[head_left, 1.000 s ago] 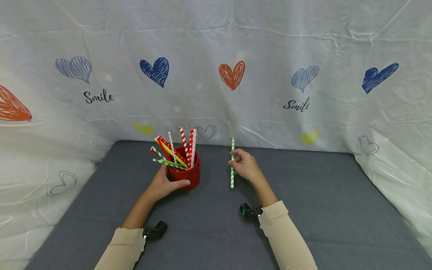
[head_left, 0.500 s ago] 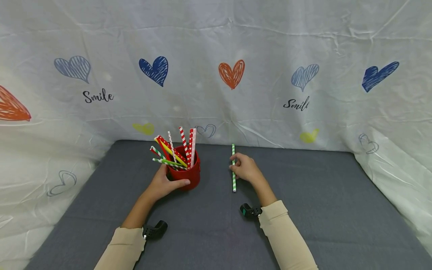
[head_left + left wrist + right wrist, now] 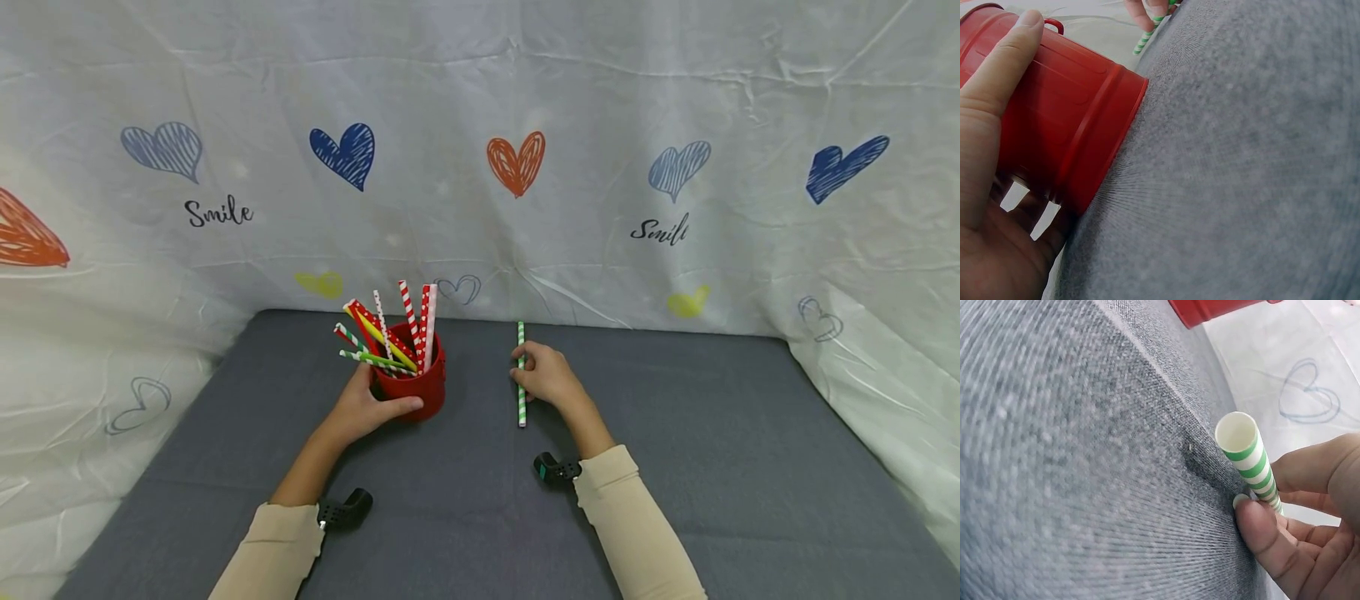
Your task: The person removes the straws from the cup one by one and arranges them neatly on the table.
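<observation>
Obstacles: red cup [image 3: 411,385], gripped by the left hand [image 3: 365,408] at left-centre of the grey mat [image 3: 712,467], with paper straws [image 3: 390,333] fanning up and leftward over its rim; green-striped straw [image 3: 521,375], lying lengthwise on the mat under the fingers of the right hand [image 3: 549,377]. A bare lane of mat separates cup and straw, and open mat runs along the near edge and across the whole right side. White heart-print cloth [image 3: 480,167] walls in the back, left and right.
</observation>
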A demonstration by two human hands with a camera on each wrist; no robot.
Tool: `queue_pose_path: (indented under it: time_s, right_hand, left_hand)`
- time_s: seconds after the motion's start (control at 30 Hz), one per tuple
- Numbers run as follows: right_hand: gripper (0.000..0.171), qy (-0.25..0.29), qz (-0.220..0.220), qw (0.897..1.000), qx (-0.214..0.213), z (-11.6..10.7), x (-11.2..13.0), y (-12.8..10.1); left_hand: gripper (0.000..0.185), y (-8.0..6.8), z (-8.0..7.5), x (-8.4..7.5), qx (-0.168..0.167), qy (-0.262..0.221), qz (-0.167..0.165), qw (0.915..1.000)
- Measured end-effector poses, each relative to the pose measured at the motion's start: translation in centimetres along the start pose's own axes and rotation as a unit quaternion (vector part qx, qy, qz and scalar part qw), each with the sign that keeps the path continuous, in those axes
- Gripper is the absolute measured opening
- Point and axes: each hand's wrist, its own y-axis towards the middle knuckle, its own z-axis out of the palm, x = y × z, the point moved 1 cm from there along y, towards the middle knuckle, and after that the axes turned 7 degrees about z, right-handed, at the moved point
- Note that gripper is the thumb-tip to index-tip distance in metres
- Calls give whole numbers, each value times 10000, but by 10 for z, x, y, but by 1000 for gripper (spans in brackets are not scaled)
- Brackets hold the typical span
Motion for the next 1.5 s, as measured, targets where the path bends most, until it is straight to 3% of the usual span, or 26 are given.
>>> queue_pose_path:
  time_s: [0.67,1.43,1.5]
  right_hand:
    - [24,-164,58,9998,-6,3,1,0]
    - [35,-351,80,9992,-176,-1,-1,-2]
    - [37,-373,105,9991,-196,-2,-1,-2]
  left_hand:
    - [83,-1,-1,0,4,-64,-53,10000]
    - [83,0,0,-1,2,25,-170,9999]
    - [84,2,1,10,-1,43,-154,9999]
